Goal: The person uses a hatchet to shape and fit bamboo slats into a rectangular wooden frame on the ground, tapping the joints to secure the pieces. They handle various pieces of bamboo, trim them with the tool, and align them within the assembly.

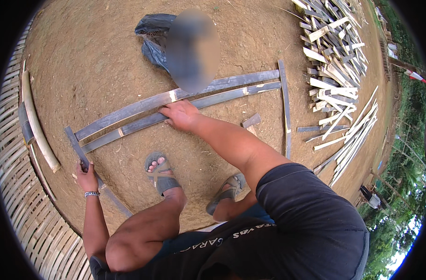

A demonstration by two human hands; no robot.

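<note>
Right hand (181, 115) pinches one long slat (231, 95) of two; left hand (87, 179) grips one crosspiece (76, 142) (of two).

On the ground (91, 60), two slats (138, 108) are being flanked by left and right crosspieces (285, 107). A bag (154, 51) beyond is being separated by them from a nearer block (251, 121). The ground is being bordered left by slatting (40, 228) and covered far right by piled strips (334, 74).
</note>
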